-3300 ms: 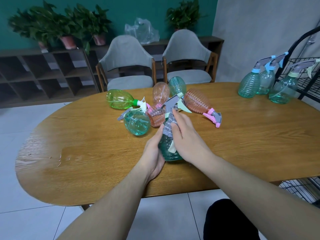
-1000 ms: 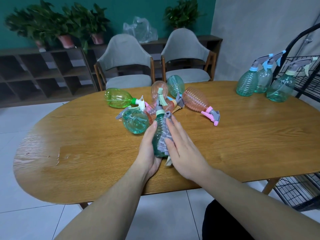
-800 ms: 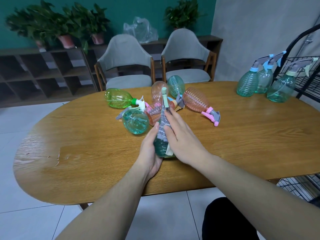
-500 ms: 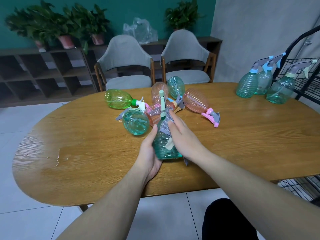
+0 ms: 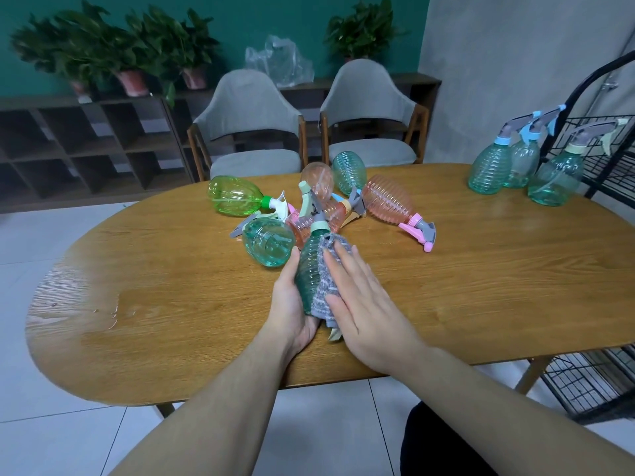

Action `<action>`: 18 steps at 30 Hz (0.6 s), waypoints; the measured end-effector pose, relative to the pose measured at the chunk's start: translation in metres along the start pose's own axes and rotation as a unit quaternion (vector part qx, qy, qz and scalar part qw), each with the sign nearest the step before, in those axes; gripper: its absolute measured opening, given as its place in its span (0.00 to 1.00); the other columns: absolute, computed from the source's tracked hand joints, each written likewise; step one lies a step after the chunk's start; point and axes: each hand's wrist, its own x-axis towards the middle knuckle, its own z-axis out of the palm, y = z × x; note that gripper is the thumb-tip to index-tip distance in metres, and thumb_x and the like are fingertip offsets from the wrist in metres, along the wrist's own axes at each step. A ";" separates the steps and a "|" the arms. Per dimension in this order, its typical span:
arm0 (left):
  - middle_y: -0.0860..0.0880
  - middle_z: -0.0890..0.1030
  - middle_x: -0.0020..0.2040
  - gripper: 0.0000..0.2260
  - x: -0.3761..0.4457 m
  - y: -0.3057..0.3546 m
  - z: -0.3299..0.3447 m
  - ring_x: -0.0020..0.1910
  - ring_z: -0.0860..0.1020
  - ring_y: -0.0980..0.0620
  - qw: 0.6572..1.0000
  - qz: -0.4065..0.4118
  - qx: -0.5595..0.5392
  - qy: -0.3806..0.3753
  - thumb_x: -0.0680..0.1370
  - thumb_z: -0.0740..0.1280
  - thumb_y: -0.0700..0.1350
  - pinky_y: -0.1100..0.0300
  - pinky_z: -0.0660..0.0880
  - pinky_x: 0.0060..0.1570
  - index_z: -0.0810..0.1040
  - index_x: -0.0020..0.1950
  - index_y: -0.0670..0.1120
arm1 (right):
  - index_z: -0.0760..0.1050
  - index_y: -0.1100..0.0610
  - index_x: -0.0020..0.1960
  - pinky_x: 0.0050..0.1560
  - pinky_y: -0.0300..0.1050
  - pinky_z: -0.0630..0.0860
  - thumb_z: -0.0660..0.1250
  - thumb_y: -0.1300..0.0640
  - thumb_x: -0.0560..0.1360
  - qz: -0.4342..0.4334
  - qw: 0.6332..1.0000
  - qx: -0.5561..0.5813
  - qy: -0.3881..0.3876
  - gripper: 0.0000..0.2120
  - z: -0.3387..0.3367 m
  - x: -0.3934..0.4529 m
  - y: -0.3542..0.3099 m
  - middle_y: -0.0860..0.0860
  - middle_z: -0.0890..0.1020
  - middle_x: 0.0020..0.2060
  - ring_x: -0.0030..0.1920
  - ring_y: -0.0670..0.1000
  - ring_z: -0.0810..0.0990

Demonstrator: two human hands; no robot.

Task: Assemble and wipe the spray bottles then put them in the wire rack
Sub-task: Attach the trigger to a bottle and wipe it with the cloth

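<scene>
- The teal bottle point(image 5: 311, 269) being cleaned stands tilted over the near middle of the counter point(image 5: 171, 304), its pale green spray head point(image 5: 309, 204) pointing away toward the pile. Held this way, its ribbed side faces the wiping hand.
- The left hand point(image 5: 292, 304) cradles the bottle from the left and below, fingers curled round its base; this looks meant to steady it against the pressure from the other side.
- The right hand point(image 5: 357, 297) lies flat, fingers straight and together, pressing a grey cloth point(image 5: 324, 269) against the bottle's right flank. An open palm spreads the cloth over more ribs at once, which suits wiping rather than gripping.
- Just beyond lies a loose heap: a teal bottle on its side point(image 5: 269, 243) touching the left thumb's region, a green bottle point(image 5: 235, 195), several pink bottles point(image 5: 388, 201) and another teal one point(image 5: 348, 173), all lying down with their trigger heads pointing inward. They seem to be waiting their turn, within easy reach.
- Three upright teal bottles point(image 5: 491, 173) stand at the far right of the counter, beside the black wire rack point(image 5: 611, 159). Probably they are finished and staged for loading; whether any touch the rack I cannot tell.
- Two grey chairs point(image 5: 254, 108) stand behind the counter.
</scene>
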 end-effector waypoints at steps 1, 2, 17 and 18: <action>0.37 0.82 0.63 0.25 0.000 0.000 0.000 0.64 0.81 0.41 1.000 -0.002 0.000 0.000 0.86 0.55 0.56 0.47 0.76 0.66 0.77 0.68 0.38 | 0.43 0.46 0.81 0.79 0.57 0.50 0.46 0.46 0.85 -0.011 1.000 -0.004 0.002 0.26 0.000 -0.002 0.002 0.44 0.46 0.81 0.80 0.49 0.41; 0.37 0.82 0.64 0.26 0.000 0.000 0.000 0.64 0.81 0.41 1.000 -0.002 0.002 -0.001 0.85 0.56 0.58 0.47 0.76 0.66 0.78 0.68 0.39 | 0.44 0.47 0.81 0.79 0.57 0.51 0.46 0.46 0.85 -0.016 1.000 -0.002 0.002 0.26 0.000 -0.004 0.004 0.44 0.46 0.81 0.80 0.49 0.42; 0.41 0.80 0.68 0.21 0.005 -0.004 -0.002 0.69 0.78 0.43 0.999 0.013 0.034 -0.011 0.84 0.61 0.54 0.43 0.70 0.72 0.76 0.73 0.45 | 0.47 0.44 0.81 0.79 0.48 0.44 0.49 0.47 0.85 0.072 0.996 0.036 -0.044 0.25 -0.020 0.040 -0.013 0.39 0.44 0.80 0.79 0.44 0.37; 0.41 0.82 0.65 0.19 0.004 -0.003 0.000 0.66 0.80 0.44 0.999 0.011 0.027 -0.015 0.85 0.59 0.53 0.45 0.74 0.68 0.78 0.70 0.46 | 0.48 0.44 0.81 0.79 0.49 0.44 0.49 0.47 0.85 0.077 0.995 0.042 -0.047 0.25 -0.021 0.045 -0.013 0.40 0.45 0.80 0.79 0.44 0.38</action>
